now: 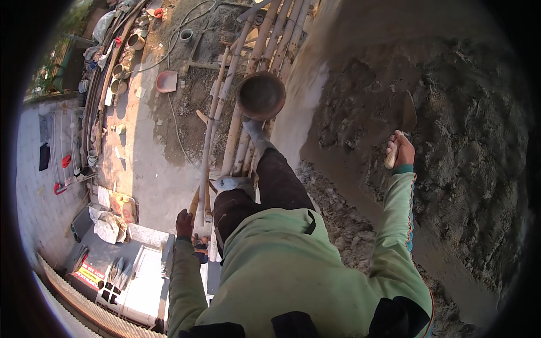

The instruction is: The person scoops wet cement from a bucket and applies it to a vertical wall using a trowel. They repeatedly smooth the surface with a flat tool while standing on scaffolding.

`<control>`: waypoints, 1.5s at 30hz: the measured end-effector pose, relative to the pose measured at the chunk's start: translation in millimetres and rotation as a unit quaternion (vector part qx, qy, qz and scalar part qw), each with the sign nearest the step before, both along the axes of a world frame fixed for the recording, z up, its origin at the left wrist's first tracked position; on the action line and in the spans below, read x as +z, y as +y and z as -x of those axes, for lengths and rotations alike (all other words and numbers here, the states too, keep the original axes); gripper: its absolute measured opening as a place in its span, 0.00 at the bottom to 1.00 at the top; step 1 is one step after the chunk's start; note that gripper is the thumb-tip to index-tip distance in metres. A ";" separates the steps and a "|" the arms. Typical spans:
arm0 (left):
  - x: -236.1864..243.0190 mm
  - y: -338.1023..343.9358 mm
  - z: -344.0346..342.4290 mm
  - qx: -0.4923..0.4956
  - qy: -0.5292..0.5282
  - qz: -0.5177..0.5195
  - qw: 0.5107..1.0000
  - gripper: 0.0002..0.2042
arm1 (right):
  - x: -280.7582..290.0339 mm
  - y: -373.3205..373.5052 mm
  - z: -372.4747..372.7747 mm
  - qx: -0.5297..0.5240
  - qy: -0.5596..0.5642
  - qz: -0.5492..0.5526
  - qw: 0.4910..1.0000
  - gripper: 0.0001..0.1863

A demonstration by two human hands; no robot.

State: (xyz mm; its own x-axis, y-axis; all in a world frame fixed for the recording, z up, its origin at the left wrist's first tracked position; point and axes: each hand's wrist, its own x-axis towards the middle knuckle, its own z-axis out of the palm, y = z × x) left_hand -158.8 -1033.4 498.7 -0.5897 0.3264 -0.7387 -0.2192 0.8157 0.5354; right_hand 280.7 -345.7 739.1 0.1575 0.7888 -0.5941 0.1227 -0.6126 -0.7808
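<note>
My right hand (401, 149) is closed round the pale handle of a trowel (409, 112). Its pointed blade lies against rough wet mortar on the wall (462, 135). My left hand (184, 222) hangs in shadow beside the end of a bamboo pole (194, 205); its fingers are too dark to show whether they grip anything. A round bowl (261, 94) with grey material inside sits on the bamboo poles ahead of my feet.
I stand on a raised scaffold of bamboo poles (231, 143). Far below lie a reddish pan (167, 81), several buckets (136, 41) and a hose (171, 107). At lower left, a person (201, 248) is partly visible near a white-topped surface (146, 281).
</note>
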 end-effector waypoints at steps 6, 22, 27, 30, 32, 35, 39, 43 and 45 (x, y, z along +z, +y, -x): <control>14.2 -56.1 -28.7 -0.214 0.073 0.022 0.974 0.19 | 50.4 -10.0 -42.0 0.024 0.174 0.031 0.984 0.09; 84.2 -140.6 -119.6 0.017 -0.076 -0.020 0.997 0.09 | -165.0 -4.8 37.9 0.141 -0.199 0.149 0.958 0.09; 38.1 -31.0 -39.0 -0.009 -0.029 -0.018 0.999 0.20 | -196.3 136.5 -64.5 0.031 0.187 0.086 0.978 0.08; 105.8 16.0 23.6 0.212 -0.077 0.047 0.973 0.22 | -125.5 94.5 50.5 -0.086 -0.006 0.047 0.995 0.04; 83.0 36.6 54.5 0.210 -0.085 -0.012 0.974 0.22 | -68.0 98.2 56.3 -0.065 -0.036 -0.008 0.997 0.03; 66.1 80.2 81.6 0.169 -0.068 -0.061 0.981 0.24 | -2.2 89.1 32.8 -0.061 0.011 -0.056 0.996 0.02; 58.1 91.8 90.7 0.131 -0.075 -0.079 0.985 0.26 | 53.1 67.6 9.0 -0.055 0.051 -0.083 0.994 0.05; 27.6 -10.8 57.1 0.218 -0.096 -0.066 0.969 0.19 | 95.9 23.8 11.9 -0.055 0.109 -0.115 0.986 0.07; 35.5 -32.5 -3.8 0.217 -0.098 0.057 0.970 0.26 | 115.8 -8.5 23.2 -0.061 0.058 -0.173 0.981 0.07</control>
